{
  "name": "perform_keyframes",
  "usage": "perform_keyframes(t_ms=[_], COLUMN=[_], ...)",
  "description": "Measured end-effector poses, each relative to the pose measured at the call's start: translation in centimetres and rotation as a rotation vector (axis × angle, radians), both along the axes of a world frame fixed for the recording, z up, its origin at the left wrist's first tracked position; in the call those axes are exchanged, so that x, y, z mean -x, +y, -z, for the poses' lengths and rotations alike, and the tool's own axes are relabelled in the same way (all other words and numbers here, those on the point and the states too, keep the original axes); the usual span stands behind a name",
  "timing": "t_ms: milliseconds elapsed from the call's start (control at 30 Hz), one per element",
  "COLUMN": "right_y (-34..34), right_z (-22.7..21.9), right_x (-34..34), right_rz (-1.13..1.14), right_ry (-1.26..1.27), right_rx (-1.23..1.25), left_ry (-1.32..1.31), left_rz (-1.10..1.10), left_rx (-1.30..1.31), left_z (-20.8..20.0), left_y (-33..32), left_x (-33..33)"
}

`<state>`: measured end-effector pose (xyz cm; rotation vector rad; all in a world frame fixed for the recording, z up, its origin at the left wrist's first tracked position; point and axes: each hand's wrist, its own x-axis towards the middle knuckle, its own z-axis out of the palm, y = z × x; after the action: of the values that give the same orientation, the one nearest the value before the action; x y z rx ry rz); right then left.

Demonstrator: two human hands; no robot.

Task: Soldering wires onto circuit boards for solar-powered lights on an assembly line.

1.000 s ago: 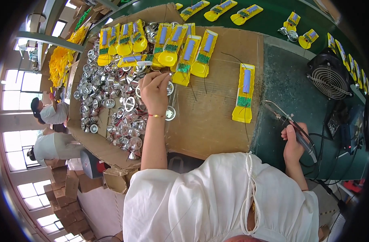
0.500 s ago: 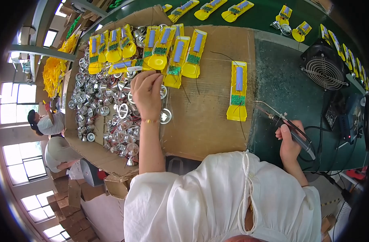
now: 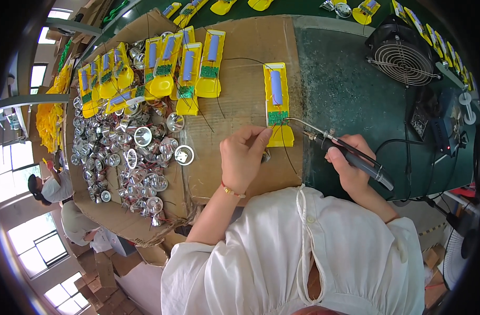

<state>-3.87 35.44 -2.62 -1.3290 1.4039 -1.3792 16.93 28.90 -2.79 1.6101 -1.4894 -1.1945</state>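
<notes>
My right hand [image 3: 353,165] is wrapped round a soldering iron [image 3: 363,164] with a dark handle and a thin metal tube alongside. Its tip reaches the green circuit board [image 3: 277,117] of a yellow flashlight housing [image 3: 278,137], which also carries a blue-purple battery cell [image 3: 275,86]. Thin dark wires stick out from this housing. My left hand [image 3: 242,160] is closed in a pinch at the housing's lower left edge. A small shiny piece [image 3: 265,155] shows beside the fingers, mostly hidden, so what the pinch holds cannot be made out.
Left of me a cardboard box [image 3: 114,218] holds many silvery reflector cups [image 3: 143,136]. Several similar yellow housings [image 3: 186,79] lie along its far right side. A fan with a round wire guard [image 3: 402,60] stands at the far right, near cables. Two people are at far left.
My left hand has moved right, from above the reflectors to the single housing. My right hand has brought the iron's tip left to the circuit board. The whole view has shifted.
</notes>
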Motion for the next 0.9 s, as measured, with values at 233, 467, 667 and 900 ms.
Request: perform_keyframes(t_ms=[233,467,667,900], right_y=[-0.1,-0.8,-0.9,-1.1], right_z=[-0.1,0.4,0.4,0.6], right_x=[-0.3,-0.6,-1.0,-1.0], right_rz=[-0.023,0.068,0.062,0.011], right_ry=[-0.024,-0.102,-0.141,-0.103], right_rx=[-0.046,-0.010,-0.069,-0.072], left_ry=[-0.051,0.018,-0.009,-0.044], left_rz=[0.014,-0.017,-0.022,-0.006], left_rx=[0.177,0.142,0.173,0.236], left_z=[0.4,0.6,0.5,0.6], left_y=[0.2,0.0,0.0,-0.2], left_x=[0.6,0.6,0.9,0.9])
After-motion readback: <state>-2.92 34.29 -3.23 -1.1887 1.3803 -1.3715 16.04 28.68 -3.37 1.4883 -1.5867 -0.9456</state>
